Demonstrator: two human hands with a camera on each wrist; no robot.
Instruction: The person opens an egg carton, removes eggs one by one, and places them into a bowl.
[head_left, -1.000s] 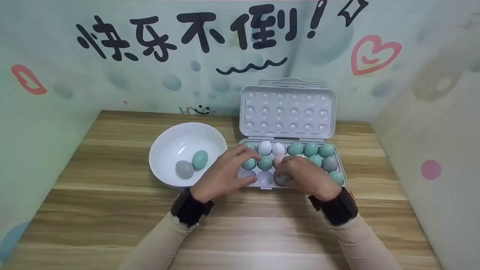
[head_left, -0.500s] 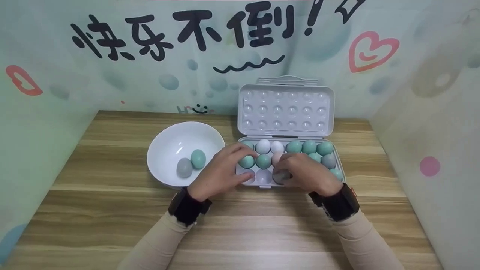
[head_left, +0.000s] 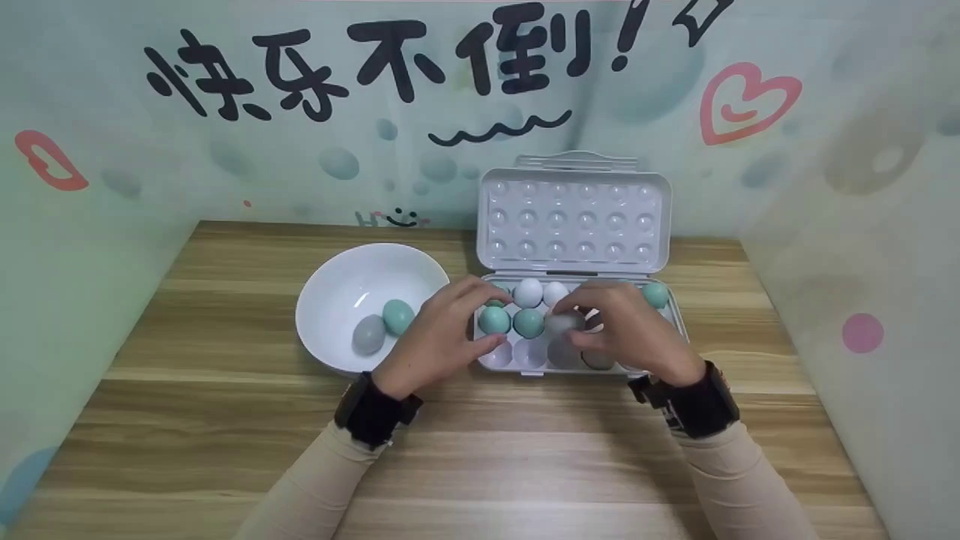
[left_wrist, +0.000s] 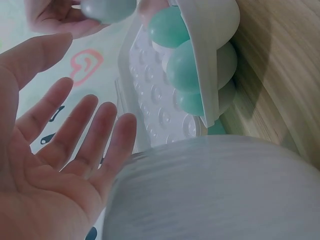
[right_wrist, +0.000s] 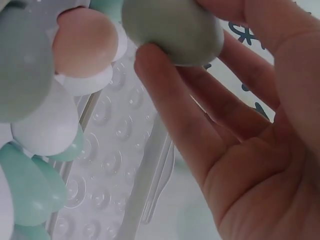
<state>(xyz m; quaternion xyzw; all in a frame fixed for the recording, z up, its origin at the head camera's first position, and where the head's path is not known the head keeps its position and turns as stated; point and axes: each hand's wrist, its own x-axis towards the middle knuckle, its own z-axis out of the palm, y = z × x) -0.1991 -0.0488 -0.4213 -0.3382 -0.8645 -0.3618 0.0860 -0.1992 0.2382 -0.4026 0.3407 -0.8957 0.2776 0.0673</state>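
My right hand (head_left: pixel 634 330) pinches a grey-green egg (right_wrist: pixel 172 30) between thumb and fingers, holding it raised above the egg carton (head_left: pixel 532 373). In the head view this egg hides part of the middle row. My left hand (head_left: pixel 442 337) holds nothing, its fingers spread apart beside the carton's left end in the left wrist view. Green eggs (head_left: pixel 495 320) and white eggs (head_left: pixel 528 293) sit in the carton's cups. A pink egg (right_wrist: pixel 87 42) shows in the right wrist view. Two front-row cups (head_left: pixel 530 352) at the left are vacant. My right hand hides several other eggs.
A white bowl (head_left: pixel 330 300) stands left of the carton, with a grey egg (head_left: pixel 368 334) and a green egg (head_left: pixel 398 317) inside. The carton's dimpled lid (head_left: pixel 574 217) stands raised at the back, near the printed backdrop (head_left: pixel 300 172). All rests on a wooden table (head_left: pixel 480 465).
My right hand has lifted from the carton's front row, up and slightly right, and a grey-green egg now shows raised in its fingers. My left hand has barely moved.
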